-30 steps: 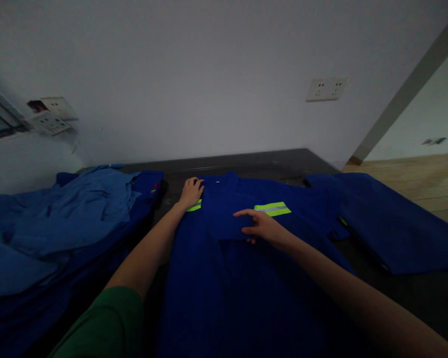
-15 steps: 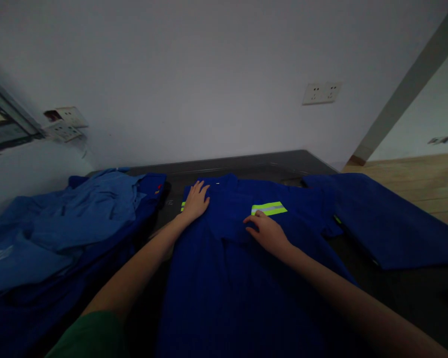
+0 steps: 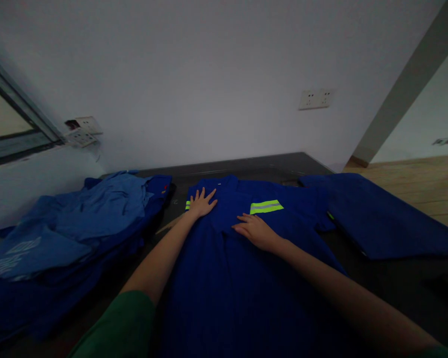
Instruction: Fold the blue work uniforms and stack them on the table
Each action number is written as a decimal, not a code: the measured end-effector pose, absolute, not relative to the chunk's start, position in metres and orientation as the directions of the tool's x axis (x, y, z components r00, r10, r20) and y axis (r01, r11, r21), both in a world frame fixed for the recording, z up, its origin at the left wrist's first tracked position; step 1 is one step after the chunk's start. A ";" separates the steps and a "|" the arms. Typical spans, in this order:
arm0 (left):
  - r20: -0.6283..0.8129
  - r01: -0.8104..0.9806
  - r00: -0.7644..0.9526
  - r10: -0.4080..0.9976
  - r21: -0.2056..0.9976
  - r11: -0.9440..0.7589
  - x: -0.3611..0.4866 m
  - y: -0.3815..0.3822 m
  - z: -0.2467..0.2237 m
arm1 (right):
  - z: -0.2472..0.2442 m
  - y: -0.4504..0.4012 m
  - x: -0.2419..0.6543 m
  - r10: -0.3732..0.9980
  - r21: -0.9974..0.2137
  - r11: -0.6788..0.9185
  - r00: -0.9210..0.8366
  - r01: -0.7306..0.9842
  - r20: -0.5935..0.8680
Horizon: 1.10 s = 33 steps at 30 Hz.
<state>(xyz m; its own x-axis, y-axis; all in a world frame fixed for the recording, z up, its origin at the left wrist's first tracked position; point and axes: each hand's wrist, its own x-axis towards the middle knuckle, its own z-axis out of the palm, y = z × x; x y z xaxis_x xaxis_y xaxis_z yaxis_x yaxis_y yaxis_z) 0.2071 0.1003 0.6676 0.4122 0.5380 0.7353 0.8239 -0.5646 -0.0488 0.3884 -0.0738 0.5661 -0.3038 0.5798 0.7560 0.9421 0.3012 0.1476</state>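
Observation:
A dark blue garment (image 3: 224,278) lies spread on a dark table, its collar toward the wall. A yellow-green reflective strip (image 3: 267,207) crosses its chest on the right, and a smaller bit of strip (image 3: 187,205) shows at the left. My left hand (image 3: 202,204) rests flat on the upper left of the cloth, fingers spread. On the middle of the chest, just left of and below the large strip, lies my right hand (image 3: 257,230), palm down with its fingers reaching left and slightly apart. Neither hand grips anything that shows.
Light blue (image 3: 85,219) and dark blue clothes lie heaped at the left. At the right is a folded blue cloth (image 3: 384,219), beside the garment's sleeve. The dark table (image 3: 291,161) meets a wall with sockets (image 3: 316,99). A window frame is at the far left.
My left hand has slid slightly down and its fingers are more spread. My right hand has moved left, off the reflective strip's edge, and lies flatter. The view has shifted a little.

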 end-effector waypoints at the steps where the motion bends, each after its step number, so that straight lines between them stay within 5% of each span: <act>1: 0.755 0.819 0.397 0.522 -0.035 -0.572 0.209 0.096 0.666 | 0.578 -0.071 0.390 0.550 0.106 0.310 -0.269 0.945 0.791; 6: 0.857 0.768 0.350 0.378 -0.031 -0.640 0.219 0.071 0.648 | 0.636 -0.045 0.413 0.423 -0.304 0.134 0.223 0.943 0.878; 10: 0.889 0.638 0.377 0.260 -0.045 -0.769 0.209 0.053 0.624 | 0.656 -0.022 0.430 0.423 -0.397 0.113 0.318 0.911 0.849; 15: 0.900 0.394 0.418 0.126 -0.055 -0.917 0.185 0.032 0.596 | 0.660 -0.008 0.432 0.405 -0.380 0.161 0.290 0.911 0.867; 24: 0.915 0.407 0.386 0.121 -0.051 -0.912 0.164 0.016 0.562 | 0.629 -0.051 0.398 0.288 -0.136 0.259 0.058 0.956 0.956; 27: 0.914 0.415 0.382 0.139 -0.035 -0.909 0.165 0.021 0.555 | 0.600 -0.067 0.370 0.383 0.002 0.497 -0.221 0.868 0.897; 29: 0.907 0.416 0.394 0.145 -0.036 -0.908 0.167 0.022 0.552 | 0.580 -0.072 0.355 0.477 -0.011 0.582 -0.331 0.813 0.814; 33: 0.917 0.443 0.382 0.114 -0.073 -0.894 0.168 0.018 0.552 | 0.553 -0.068 0.342 0.514 -0.046 0.499 -0.253 0.866 0.820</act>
<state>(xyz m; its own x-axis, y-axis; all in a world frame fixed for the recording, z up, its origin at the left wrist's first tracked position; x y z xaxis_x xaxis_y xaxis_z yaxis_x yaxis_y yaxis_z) 0.1684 0.0180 0.5518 0.3821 0.1139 0.9171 0.4428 -0.8936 -0.0735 0.3424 -0.0676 0.5530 -0.2529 0.5142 0.8195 0.8656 0.4987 -0.0457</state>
